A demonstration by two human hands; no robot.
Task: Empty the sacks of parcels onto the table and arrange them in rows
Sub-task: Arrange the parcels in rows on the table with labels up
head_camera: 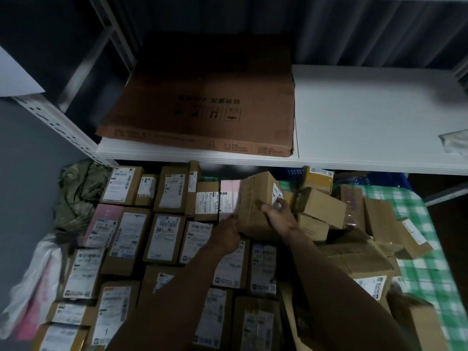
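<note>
Cardboard box (254,198) gripped at its edges, close under shelf (359,115).

**Print mostly too blurred to read**

The flattened carton (202,79) on the shelf (354,110) carries a line of dark Chinese characters, upside down from here and too blurred to make out. Beside it is a row of handling pictograms (210,114), one a pair of arrows. A triangle sign (211,145) sits near the front edge among fine print. The parcels (131,239) wear white shipping labels with barcodes, their text illegible. One label (106,323) shows a lone "1". The cardboard box (255,198) bears a barcode label too.
</note>
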